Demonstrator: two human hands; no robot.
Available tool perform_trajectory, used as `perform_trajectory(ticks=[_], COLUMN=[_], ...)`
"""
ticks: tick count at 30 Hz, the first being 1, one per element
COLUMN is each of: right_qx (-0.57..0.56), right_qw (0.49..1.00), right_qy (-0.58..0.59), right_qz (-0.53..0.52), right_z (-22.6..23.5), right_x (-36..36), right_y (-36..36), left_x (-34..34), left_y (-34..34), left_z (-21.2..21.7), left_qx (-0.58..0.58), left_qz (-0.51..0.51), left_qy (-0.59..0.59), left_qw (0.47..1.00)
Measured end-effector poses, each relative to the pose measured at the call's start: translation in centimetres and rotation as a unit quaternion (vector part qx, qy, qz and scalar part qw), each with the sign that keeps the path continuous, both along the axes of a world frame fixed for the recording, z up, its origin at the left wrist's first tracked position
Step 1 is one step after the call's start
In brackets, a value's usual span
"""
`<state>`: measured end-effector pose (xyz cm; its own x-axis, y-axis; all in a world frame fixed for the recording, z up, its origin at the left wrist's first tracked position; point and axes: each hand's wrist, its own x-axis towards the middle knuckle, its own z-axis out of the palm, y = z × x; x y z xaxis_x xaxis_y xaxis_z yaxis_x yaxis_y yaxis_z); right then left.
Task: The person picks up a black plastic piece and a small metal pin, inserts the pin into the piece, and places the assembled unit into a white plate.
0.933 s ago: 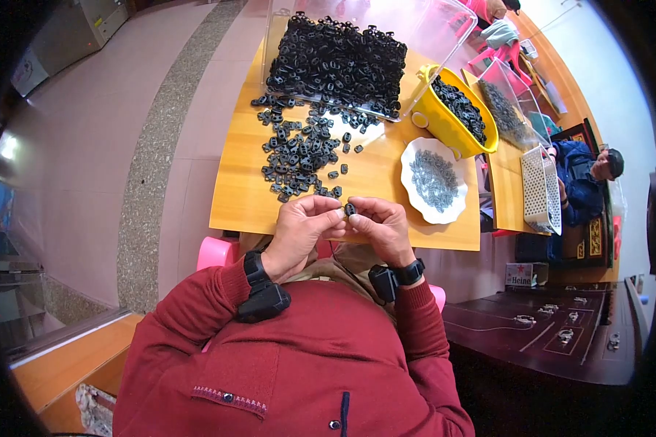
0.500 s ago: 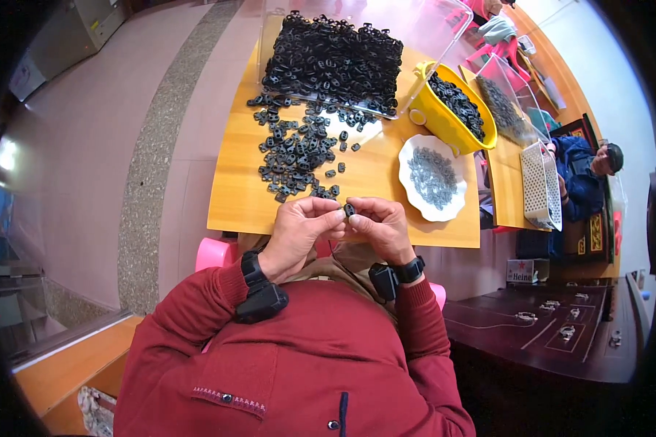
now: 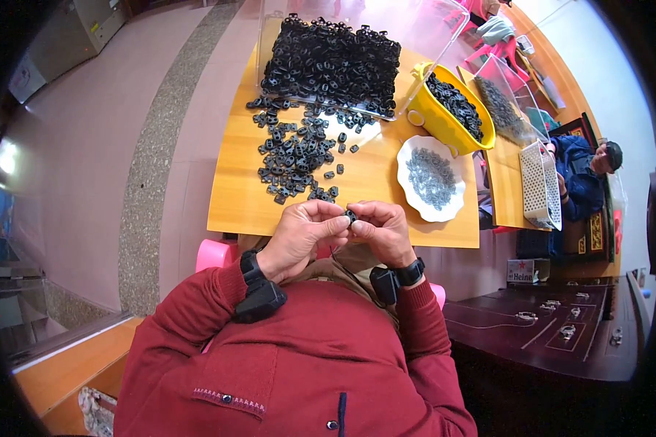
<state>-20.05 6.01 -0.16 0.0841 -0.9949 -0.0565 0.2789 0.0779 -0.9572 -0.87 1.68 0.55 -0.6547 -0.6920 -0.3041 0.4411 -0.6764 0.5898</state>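
A small black plastic piece point(image 3: 351, 216) is pinched between the fingertips of both hands, just over the table's near edge. My left hand point(image 3: 305, 231) grips it from one side with thumb and forefinger; my right hand point(image 3: 383, 227) holds the other side the same way. The fingers partly cover the piece. Beyond them lies a loose pile of black plastic pieces point(image 3: 297, 156), each with holes in it. To the right of my right hand stands a white scalloped dish point(image 3: 407, 191) with many small grey, clear-looking parts point(image 3: 431, 178) in it.
A clear bin point(image 3: 377, 111) of black pieces lies on its side at the table's back. Beside it, a yellow tub point(image 3: 444, 130) holds more. On the right, a second table carries a white perforated basket point(image 3: 539, 186), with a person point(image 3: 584, 175) behind it. Pink stool point(image 3: 215, 255) beneath me.
Both hands have come closer together around the black piece and turned it slightly. The view has shifted a little; the pile and containers stand as before.
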Motion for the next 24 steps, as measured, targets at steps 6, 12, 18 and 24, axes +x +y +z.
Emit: perform_trajectory(ticks=[6, 12, 18, 24], right_qx=[-0.007, 0.03, 0.047, 0.063], right_qw=[1.0, 0.997, 0.997, 0.993], right_qy=[-0.016, -0.07, 0.033, 0.077], right_qz=[0.007, 0.021, 0.05, 0.064], right_z=[0.2, 0.9, 2.2, 2.9], right_x=[0.2, 0.5, -0.3, -1.1], right_y=[0.2, 0.3, 0.3, 0.3], left_x=[-0.2, -0.1, -0.1, -0.2], left_y=[0.0, -0.1, 0.1, 0.1], left_z=[-0.1, -0.1, 0.1, 0.2], left_qx=[-0.031, -0.033, -0.048, -0.05], left_qz=[-0.018, -0.029, -0.036, -0.052], left_qy=[0.003, -0.011, -0.017, -0.032], left_qw=[0.999, 0.999, 0.998, 0.997])
